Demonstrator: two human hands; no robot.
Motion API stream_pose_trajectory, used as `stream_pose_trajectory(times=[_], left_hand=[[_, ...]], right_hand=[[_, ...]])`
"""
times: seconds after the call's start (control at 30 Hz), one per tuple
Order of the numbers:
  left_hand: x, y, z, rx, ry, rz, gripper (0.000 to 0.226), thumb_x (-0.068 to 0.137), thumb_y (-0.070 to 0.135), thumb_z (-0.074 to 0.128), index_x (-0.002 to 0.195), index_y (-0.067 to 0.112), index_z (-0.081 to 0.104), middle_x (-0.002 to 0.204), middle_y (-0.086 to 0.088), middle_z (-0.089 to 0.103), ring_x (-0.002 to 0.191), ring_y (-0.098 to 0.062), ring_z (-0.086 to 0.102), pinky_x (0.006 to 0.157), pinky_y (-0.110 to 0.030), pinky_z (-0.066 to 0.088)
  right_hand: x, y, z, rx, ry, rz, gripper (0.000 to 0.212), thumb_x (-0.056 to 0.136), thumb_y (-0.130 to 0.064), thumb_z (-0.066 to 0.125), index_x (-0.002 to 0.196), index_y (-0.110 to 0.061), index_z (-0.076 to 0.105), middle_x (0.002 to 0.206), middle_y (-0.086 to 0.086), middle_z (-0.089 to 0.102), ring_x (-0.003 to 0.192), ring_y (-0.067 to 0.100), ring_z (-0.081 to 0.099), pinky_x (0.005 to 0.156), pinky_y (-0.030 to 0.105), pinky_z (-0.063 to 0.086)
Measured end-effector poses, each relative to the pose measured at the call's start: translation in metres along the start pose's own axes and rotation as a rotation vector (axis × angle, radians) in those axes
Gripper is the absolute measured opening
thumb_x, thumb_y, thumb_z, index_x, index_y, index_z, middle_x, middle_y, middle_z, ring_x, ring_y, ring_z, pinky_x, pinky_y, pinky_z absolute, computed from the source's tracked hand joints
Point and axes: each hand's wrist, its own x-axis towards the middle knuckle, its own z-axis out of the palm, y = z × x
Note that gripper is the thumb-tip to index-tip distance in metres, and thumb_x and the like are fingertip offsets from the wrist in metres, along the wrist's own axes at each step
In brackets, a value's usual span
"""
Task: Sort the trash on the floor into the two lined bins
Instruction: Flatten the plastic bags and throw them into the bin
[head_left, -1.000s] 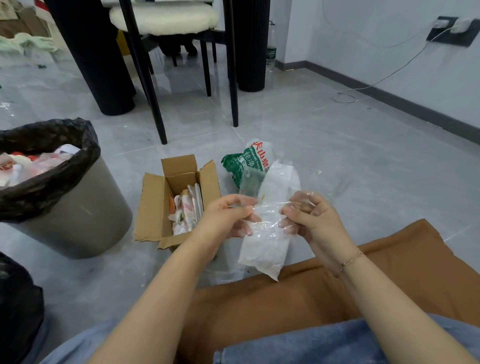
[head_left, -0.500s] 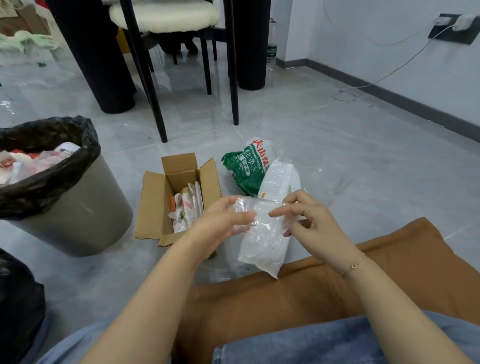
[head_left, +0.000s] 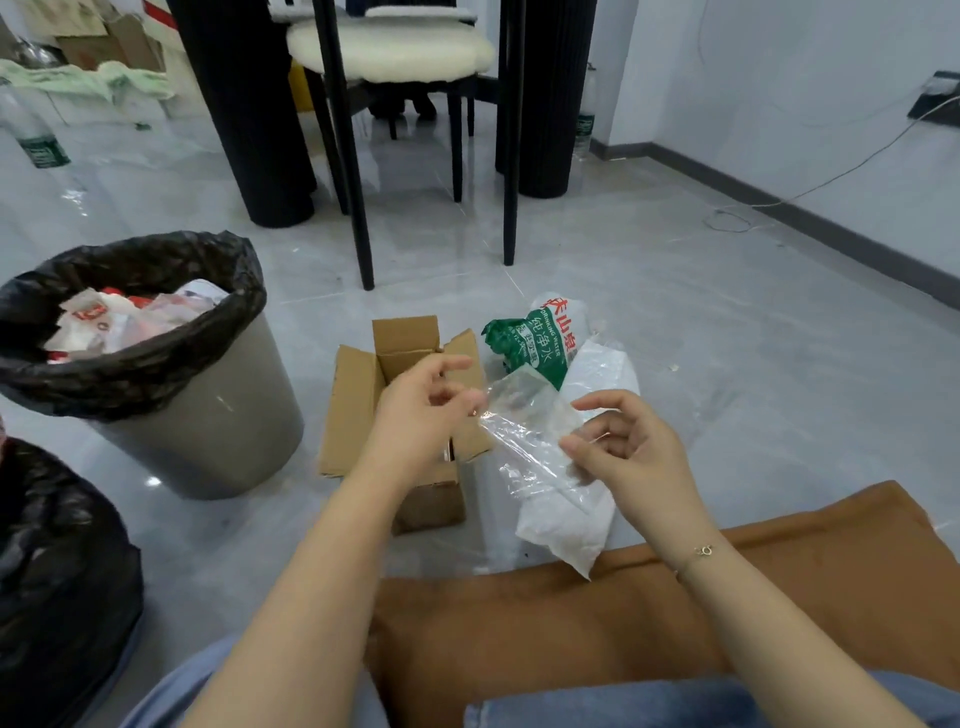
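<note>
Both hands had spread apart since 0.5 s ago, when they met close together over the plastic; the clear film was now stretched out btwn them. L hand (head_left: 421, 410) was up over the open cardboard box (head_left: 358, 405), thumb and fingertips pinching one end of the clear film (head_left: 524, 431), other fingers loosely curled. R hand (head_left: 623, 447) sat lower and to the right, fingers curled, pinching the film's other end. Under the film and R hand lay a white plastic bag (head_left: 566, 519), its lower corner on the brown cushion (head_left: 675, 623), rest on the floor. Green water-label wrapper (head_left: 540, 343) lay on the floor just beyond, beside the box. Grey bin w/ black liner (head_left: 208, 431) stood left of the box, trash inside. A 2nd black liner (head_left: 57, 571) showed at the near left edge.
</note>
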Motion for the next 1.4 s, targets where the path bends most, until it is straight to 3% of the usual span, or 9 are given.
stream_pose_trajectory(times=[0.1,0.23,0.47,0.67,0.83,0.93,1.03,1.27,1.4], left_hand=[[0.022,-0.022,-0.040,0.237,0.203,-0.083,0.044,0.086,0.010,0.067,0.128,0.016,0.056,0.119,0.002,0.062,0.106,-0.014,0.058,0.080,-0.018,0.044],[0.040,-0.059,-0.060,0.369,0.139,-0.332,0.068,0.083,0.020,0.072,0.143,0.014,0.039,0.143,-0.011,0.044,0.126,-0.028,0.046,0.101,-0.037,0.041],[0.048,-0.081,-0.056,0.376,0.109,-0.435,0.064,0.081,0.015,0.070,0.138,0.013,0.042,0.135,-0.013,0.050,0.121,-0.032,0.052,0.099,-0.038,0.046],[0.048,-0.084,-0.055,0.271,0.091,-0.494,0.058,0.080,0.017,0.071,0.134,0.015,0.048,0.132,-0.008,0.055,0.120,-0.027,0.052,0.092,-0.029,0.044],[0.050,-0.084,-0.052,0.236,0.078,-0.512,0.058,0.080,0.019,0.074,0.133,0.015,0.048,0.130,-0.008,0.055,0.118,-0.027,0.053,0.090,-0.030,0.044],[0.051,-0.084,-0.050,0.217,0.059,-0.525,0.070,0.079,0.020,0.076,0.140,0.015,0.042,0.134,-0.008,0.053,0.122,-0.027,0.051,0.098,-0.033,0.043],[0.051,-0.085,-0.051,0.186,0.061,-0.537,0.076,0.077,0.019,0.077,0.143,0.017,0.039,0.135,-0.007,0.052,0.122,-0.026,0.051,0.100,-0.034,0.046],[0.051,-0.083,-0.046,0.068,0.072,-0.551,0.086,0.070,0.014,0.084,0.144,0.017,0.039,0.138,-0.007,0.051,0.124,-0.028,0.051,0.102,-0.041,0.046],[0.051,-0.083,-0.045,0.093,0.074,-0.553,0.083,0.071,0.016,0.084,0.142,0.015,0.042,0.140,-0.007,0.049,0.126,-0.028,0.049,0.105,-0.039,0.043]], right_hand=[[0.012,-0.005,0.017,-0.029,0.013,0.002,0.035,0.082,0.004,0.067,0.104,-0.019,0.056,0.071,0.010,0.058,0.056,0.021,0.059,0.061,0.032,0.053],[0.040,-0.011,0.052,-0.164,0.001,-0.009,0.034,0.082,0.001,0.066,0.102,-0.023,0.051,0.070,0.004,0.056,0.055,0.016,0.059,0.058,0.025,0.050],[0.093,0.011,0.126,-0.666,-0.157,-0.185,0.025,0.080,-0.006,0.063,0.095,-0.023,0.051,0.080,-0.002,0.057,0.068,0.010,0.053,0.061,0.014,0.043],[0.119,0.041,0.155,-1.064,-0.231,-0.164,0.006,0.089,-0.029,0.056,0.086,-0.024,0.058,0.074,-0.004,0.061,0.069,0.016,0.059,0.066,0.037,0.054],[0.123,0.045,0.172,-1.066,-0.257,-0.156,0.003,0.090,-0.016,0.052,0.093,-0.015,0.052,0.074,0.002,0.057,0.069,0.024,0.055,0.051,0.029,0.038],[0.120,0.053,0.179,-1.067,-0.283,-0.125,0.010,0.089,-0.011,0.051,0.094,-0.013,0.059,0.088,0.010,0.066,0.084,0.029,0.060,0.067,0.035,0.049],[0.118,0.057,0.178,-1.170,-0.411,-0.117,0.019,0.087,-0.006,0.050,0.094,-0.010,0.067,0.099,0.011,0.067,0.097,0.029,0.059,0.080,0.032,0.048],[0.111,0.067,0.159,-1.365,-0.798,0.151,0.025,0.089,-0.015,0.053,0.104,-0.001,0.066,0.086,0.011,0.057,0.074,0.025,0.051,0.059,0.026,0.040],[0.108,0.048,0.157,-1.427,-0.941,0.171,0.035,0.095,-0.014,0.045,0.125,-0.015,0.062,0.124,0.011,0.050,0.101,0.030,0.056,0.087,0.035,0.049]])
